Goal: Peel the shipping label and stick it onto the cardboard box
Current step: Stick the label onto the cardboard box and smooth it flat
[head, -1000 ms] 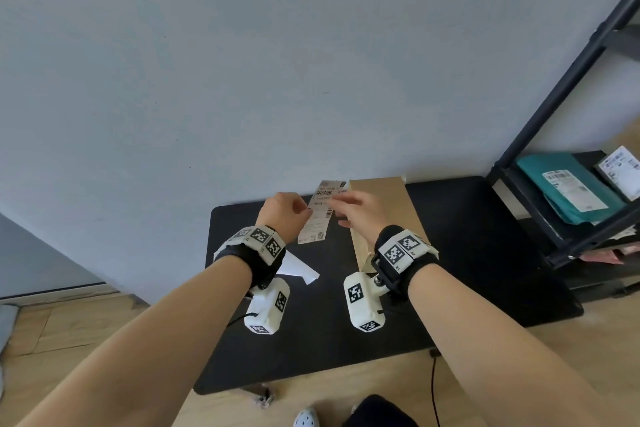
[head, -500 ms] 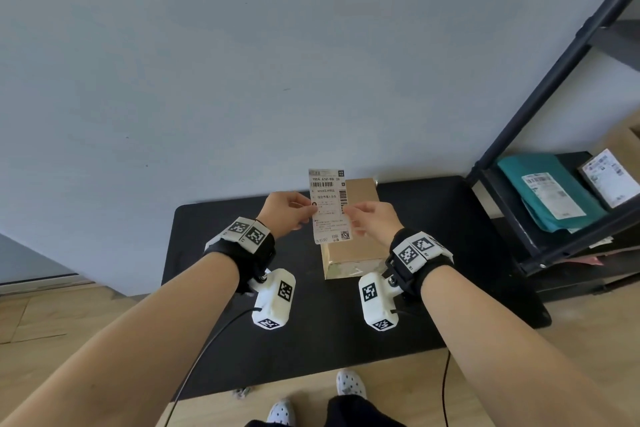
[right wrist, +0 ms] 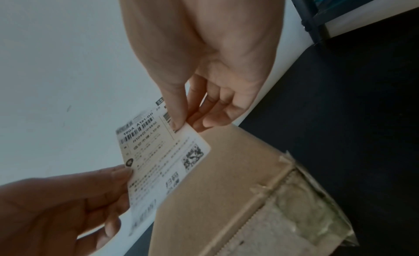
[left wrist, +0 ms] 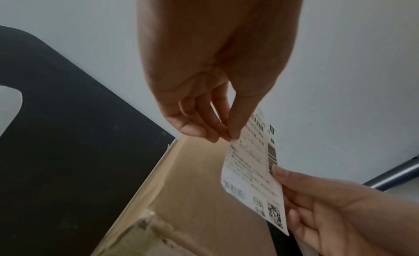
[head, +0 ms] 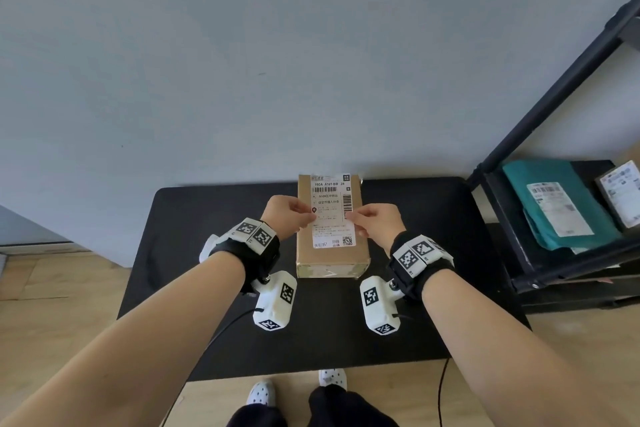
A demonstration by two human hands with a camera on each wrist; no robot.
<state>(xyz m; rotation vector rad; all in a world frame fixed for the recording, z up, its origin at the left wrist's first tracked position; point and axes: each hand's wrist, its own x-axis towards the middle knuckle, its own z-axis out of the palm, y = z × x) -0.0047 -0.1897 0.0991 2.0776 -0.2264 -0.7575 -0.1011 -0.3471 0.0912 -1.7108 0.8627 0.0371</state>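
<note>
A white shipping label (head: 331, 211) with barcodes and a QR code hangs flat above the brown cardboard box (head: 332, 256) on the black table (head: 433, 253). My left hand (head: 289, 215) pinches the label's left edge between thumb and fingers. My right hand (head: 374, 218) pinches its right edge the same way. In the left wrist view the label (left wrist: 254, 170) floats clear of the box top (left wrist: 192, 188), tilted. The right wrist view shows the label (right wrist: 158, 152) over the box (right wrist: 226, 179), whose near end is sealed with clear tape.
A black metal shelf (head: 512, 218) stands at the right and holds a teal mailer bag (head: 554, 204) with a label and another labelled parcel (head: 620, 194). A white scrap (head: 207, 246) shows behind my left wrist. The grey wall rises directly behind the table.
Both hands have carried the label from an upright hold left of the box to a position squarely over the box top, lower and flatter. The view has shifted to centre the box.
</note>
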